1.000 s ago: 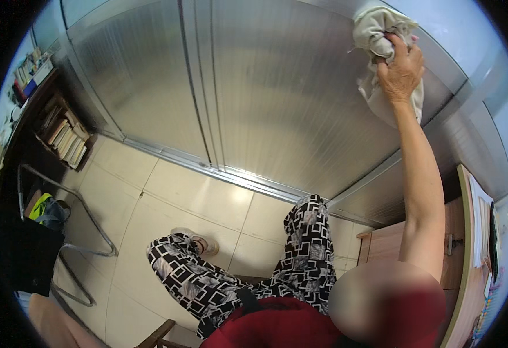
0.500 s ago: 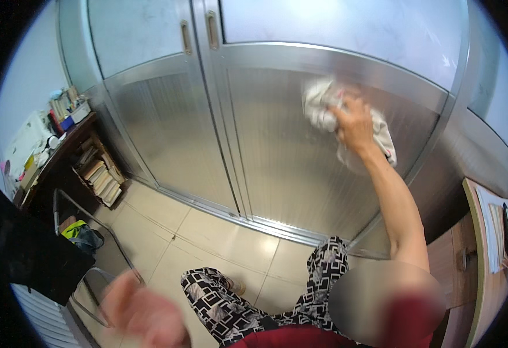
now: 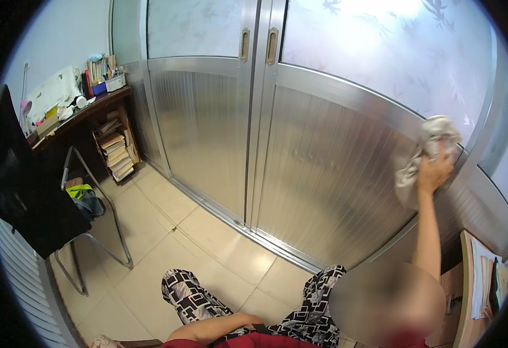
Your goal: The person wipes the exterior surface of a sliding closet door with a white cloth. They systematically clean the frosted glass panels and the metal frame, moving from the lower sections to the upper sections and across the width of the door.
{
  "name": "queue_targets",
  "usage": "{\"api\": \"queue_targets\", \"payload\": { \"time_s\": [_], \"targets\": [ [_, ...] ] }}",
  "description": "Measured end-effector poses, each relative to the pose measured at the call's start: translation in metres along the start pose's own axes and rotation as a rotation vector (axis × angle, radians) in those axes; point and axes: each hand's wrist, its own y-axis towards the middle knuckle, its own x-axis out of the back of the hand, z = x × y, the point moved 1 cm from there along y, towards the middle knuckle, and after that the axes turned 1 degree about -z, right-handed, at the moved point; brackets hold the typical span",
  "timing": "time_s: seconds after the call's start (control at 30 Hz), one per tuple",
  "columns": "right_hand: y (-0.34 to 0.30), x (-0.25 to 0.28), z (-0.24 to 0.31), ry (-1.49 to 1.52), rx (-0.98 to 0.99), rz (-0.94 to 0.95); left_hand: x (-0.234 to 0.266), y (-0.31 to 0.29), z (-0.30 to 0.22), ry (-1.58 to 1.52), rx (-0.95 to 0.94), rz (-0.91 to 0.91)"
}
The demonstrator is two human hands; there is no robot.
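Note:
My right hand (image 3: 435, 173) is closed on a crumpled off-white cloth (image 3: 441, 129), pressed against the right sliding door (image 3: 335, 168) near its right edge. The cloth bunches above the fingers and hangs down to the left of the hand. This door has a ribbed metal lower panel and a frosted upper pane with leaf shapes. Low in the view, my left forearm crosses my lap, and my left hand (image 3: 247, 321) rests by my patterned trousers, its fingers hidden.
Beside the right door is a second sliding door (image 3: 199, 127). At left, a dark desk (image 3: 85, 110) carries books and clutter, with stacked papers (image 3: 117, 153) below. A metal-framed chair (image 3: 127, 246) stands nearer. At lower right, a wooden cabinet (image 3: 468, 307) holds papers.
My right hand has moved the cloth right across the door to its edge. My left hand has dropped from the lower left to my lap. The view has shifted.

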Motion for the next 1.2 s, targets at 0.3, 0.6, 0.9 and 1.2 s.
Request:
{"api": "queue_targets", "payload": {
  "time_s": [0.3, 0.6, 0.9, 1.2],
  "targets": [
    [-0.076, -0.015, 0.082, 0.299, 0.770, 0.340, 0.014, 0.046, 0.013, 0.122, -0.455, -0.012],
    [-0.026, -0.034, 0.130, 0.086, 0.382, 0.009, 0.010, 0.062, -0.001, 0.070, -0.444, -0.031],
    [-0.134, -0.065, 0.202, 0.398, 0.878, 0.542, 0.020, 0.065, 0.000, 0.028, -0.405, -0.066],
    [-0.008, -0.079, 0.418, 0.488, 0.920, -0.150, 0.026, 0.035, 0.007, -0.126, -0.334, -0.077]
  ]
}}
